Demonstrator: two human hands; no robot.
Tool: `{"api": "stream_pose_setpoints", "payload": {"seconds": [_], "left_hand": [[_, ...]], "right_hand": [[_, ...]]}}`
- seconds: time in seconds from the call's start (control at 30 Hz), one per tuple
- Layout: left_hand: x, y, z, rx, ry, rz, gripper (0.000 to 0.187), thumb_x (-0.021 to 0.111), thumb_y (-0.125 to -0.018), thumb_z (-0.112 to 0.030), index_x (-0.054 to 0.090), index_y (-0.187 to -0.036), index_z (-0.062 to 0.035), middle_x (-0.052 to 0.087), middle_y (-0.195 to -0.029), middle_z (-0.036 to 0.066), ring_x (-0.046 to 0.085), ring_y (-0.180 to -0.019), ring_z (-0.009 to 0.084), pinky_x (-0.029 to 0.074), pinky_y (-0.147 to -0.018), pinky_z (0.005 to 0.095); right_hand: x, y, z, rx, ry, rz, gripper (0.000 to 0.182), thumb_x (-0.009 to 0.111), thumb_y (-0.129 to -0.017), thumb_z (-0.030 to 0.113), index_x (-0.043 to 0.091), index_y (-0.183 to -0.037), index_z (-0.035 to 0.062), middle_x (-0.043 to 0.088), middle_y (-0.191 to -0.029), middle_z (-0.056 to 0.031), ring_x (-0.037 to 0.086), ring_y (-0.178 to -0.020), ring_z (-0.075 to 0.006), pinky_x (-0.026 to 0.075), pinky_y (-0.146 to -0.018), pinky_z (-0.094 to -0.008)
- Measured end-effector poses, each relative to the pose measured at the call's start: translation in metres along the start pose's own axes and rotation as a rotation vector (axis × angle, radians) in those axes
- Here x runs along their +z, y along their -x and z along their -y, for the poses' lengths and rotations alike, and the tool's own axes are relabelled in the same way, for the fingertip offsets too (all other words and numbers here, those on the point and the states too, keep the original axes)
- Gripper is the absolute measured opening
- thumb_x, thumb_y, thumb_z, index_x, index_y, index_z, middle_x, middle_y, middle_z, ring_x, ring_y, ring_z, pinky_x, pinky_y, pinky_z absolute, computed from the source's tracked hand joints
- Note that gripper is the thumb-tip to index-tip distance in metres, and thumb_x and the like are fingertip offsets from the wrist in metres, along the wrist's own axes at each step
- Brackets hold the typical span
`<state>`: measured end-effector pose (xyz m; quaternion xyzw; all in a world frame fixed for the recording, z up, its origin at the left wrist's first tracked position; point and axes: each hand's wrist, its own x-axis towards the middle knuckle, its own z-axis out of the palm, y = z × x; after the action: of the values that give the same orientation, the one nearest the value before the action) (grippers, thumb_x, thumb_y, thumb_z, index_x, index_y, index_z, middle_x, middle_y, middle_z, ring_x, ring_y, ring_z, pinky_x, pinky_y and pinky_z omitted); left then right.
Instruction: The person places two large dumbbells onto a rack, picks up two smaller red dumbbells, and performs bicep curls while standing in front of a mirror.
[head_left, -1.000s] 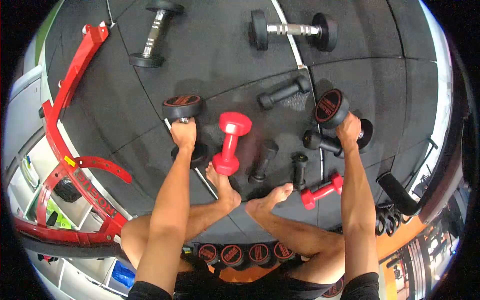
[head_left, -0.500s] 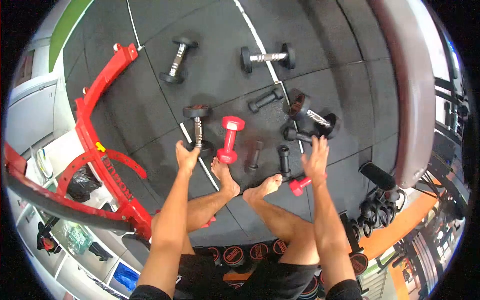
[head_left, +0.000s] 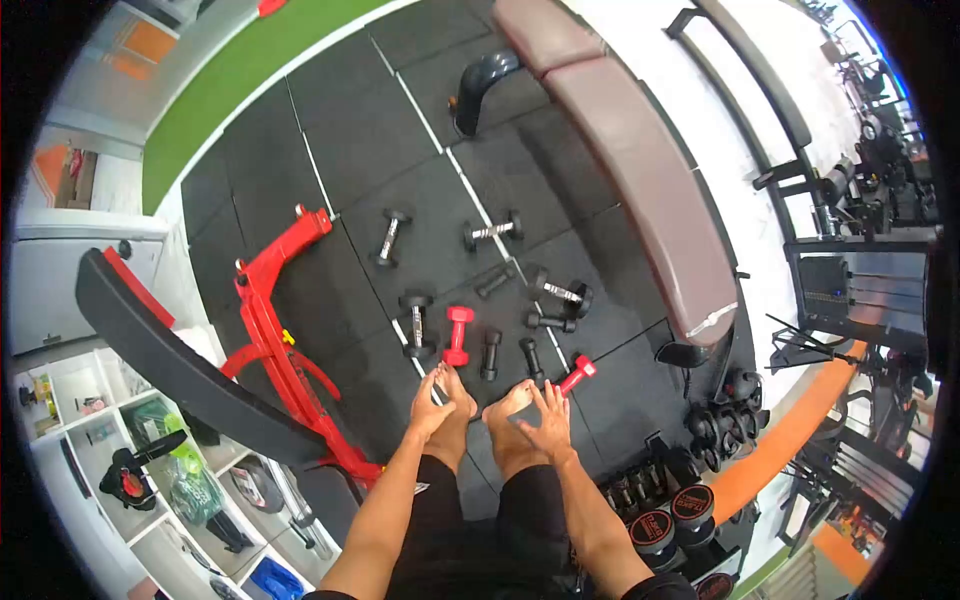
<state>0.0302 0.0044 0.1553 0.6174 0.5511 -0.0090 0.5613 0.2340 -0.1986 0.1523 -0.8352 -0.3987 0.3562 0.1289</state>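
My left hand (head_left: 430, 408) is held over my left foot, empty, with its thumb and fingers apart. Fingers spread, my right hand (head_left: 547, 420) hovers beside my right foot and holds nothing. A red dumbbell (head_left: 459, 337) stands out just beyond the left hand, beside a black dumbbell with a metal handle (head_left: 417, 326). Small black dumbbells (head_left: 490, 355) lie in front of my feet, one (head_left: 531, 359) just past the right hand. Another red dumbbell (head_left: 578, 375) is nearest the right fingertips. Farther out lie more metal-handled dumbbells (head_left: 493, 231) (head_left: 391, 238) (head_left: 562, 291).
A red metal frame (head_left: 275, 330) with a black pad (head_left: 190, 360) stands at left. On the right is a brown padded bench (head_left: 650, 170). White shelves (head_left: 140, 520) hold bags at lower left. A dumbbell rack (head_left: 655, 530) sits at lower right on the black mat floor (head_left: 350, 120).
My view has lifted and widened, so the dumbbells look smaller and more of the bench shows. Both hands have drawn closer together, nearer my feet, still empty.
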Motion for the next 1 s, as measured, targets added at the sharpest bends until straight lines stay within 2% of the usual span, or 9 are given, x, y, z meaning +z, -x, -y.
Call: {"api": "stream_pose_setpoints", "payload": {"seconds": [0.17,0.23,0.33,0.53,0.67,0.83,1.0], "left_hand": [[-0.034,0.046,-0.021,0.098,-0.074,0.075,0.091,0.076,-0.064,-0.006,0.039,-0.147,-0.0120,0.041,-0.149,0.017,0.039,-0.139,0.0307,0.035,-0.112,0.0356],[-0.049,0.069,-0.031,0.096,-0.151,0.064,0.090,0.068,-0.067,-0.004,0.036,-0.150,-0.0142,0.035,-0.154,0.017,0.034,-0.142,0.0291,0.032,-0.113,0.0330],[-0.072,0.104,-0.033,0.082,-0.168,0.044,0.090,0.068,-0.067,-0.003,0.035,-0.150,-0.0123,0.033,-0.154,0.020,0.033,-0.143,0.0296,0.030,-0.115,0.0337],[-0.096,0.125,-0.008,0.316,-0.298,0.048,0.088,0.063,-0.064,-0.003,0.038,-0.148,-0.0108,0.035,-0.150,0.026,0.035,-0.140,0.0367,0.032,-0.114,0.0373],[-0.116,0.121,-0.015,0.290,-0.194,0.015,0.089,0.067,-0.063,-0.004,0.039,-0.147,-0.0095,0.038,-0.150,0.024,0.038,-0.139,0.0335,0.033,-0.113,0.0356],[-0.137,0.118,-0.044,0.245,-0.112,0.018,0.086,0.070,-0.064,-0.005,0.042,-0.145,-0.0095,0.042,-0.149,0.018,0.042,-0.137,0.0294,0.035,-0.112,0.0336],[-0.143,0.118,-0.039,0.274,-0.145,0.125,0.085,0.071,-0.064,-0.008,0.042,-0.145,-0.0070,0.046,-0.146,0.016,0.044,-0.135,0.0284,0.037,-0.111,0.0336]], "right_hand": [[-0.067,0.051,0.009,-0.003,-0.021,-0.052,0.090,0.076,-0.074,0.038,0.032,-0.151,0.0272,0.029,-0.156,-0.0144,0.025,-0.144,-0.0382,0.022,-0.115,-0.0538],[-0.086,0.067,-0.001,-0.020,-0.033,-0.098,0.090,0.077,-0.073,0.039,0.032,-0.151,0.0291,0.031,-0.155,-0.0145,0.027,-0.143,-0.0380,0.025,-0.114,-0.0536],[-0.098,0.103,-0.020,-0.031,-0.041,-0.116,0.090,0.077,-0.073,0.039,0.033,-0.150,0.0283,0.033,-0.154,-0.0150,0.029,-0.141,-0.0398,0.028,-0.113,-0.0536],[-0.130,0.167,-0.017,0.036,0.178,-0.197,0.090,0.077,-0.071,0.035,0.035,-0.150,0.0269,0.032,-0.154,-0.0150,0.027,-0.142,-0.0389,0.027,-0.114,-0.0518],[-0.125,0.205,0.005,0.134,0.087,-0.357,0.082,0.075,-0.073,0.033,0.040,-0.147,0.0254,0.032,-0.154,-0.0146,0.028,-0.142,-0.0389,0.027,-0.114,-0.0515],[-0.099,0.238,0.031,0.193,0.047,-0.389,0.081,0.074,-0.073,0.031,0.040,-0.147,0.0244,0.033,-0.154,-0.0150,0.028,-0.142,-0.0394,0.028,-0.114,-0.0513],[-0.068,0.268,0.048,0.311,-0.009,-0.468,0.079,0.073,-0.073,0.026,0.043,-0.145,0.0230,0.033,-0.153,-0.0168,0.030,-0.141,-0.0399,0.029,-0.114,-0.0477]]}}
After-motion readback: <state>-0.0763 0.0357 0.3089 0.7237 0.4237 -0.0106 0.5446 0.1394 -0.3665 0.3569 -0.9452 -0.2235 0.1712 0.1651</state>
